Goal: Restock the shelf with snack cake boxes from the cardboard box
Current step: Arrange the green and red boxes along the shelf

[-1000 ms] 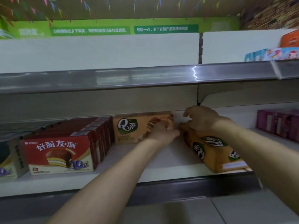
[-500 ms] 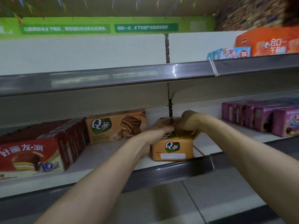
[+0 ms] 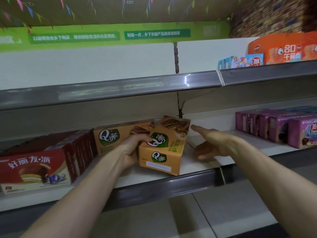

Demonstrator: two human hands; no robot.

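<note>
One tilted snack cake box point(image 3: 163, 148) in left hand point(image 3: 132, 152) grip, right hand point(image 3: 212, 145) apparently clear beside it

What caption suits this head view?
Left hand grips a tilted orange snack cake box on the shelf; right hand open beside it.

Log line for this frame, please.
left hand grips tilted orange Q box | right hand open, apart | box on shelf, unaligned
</note>
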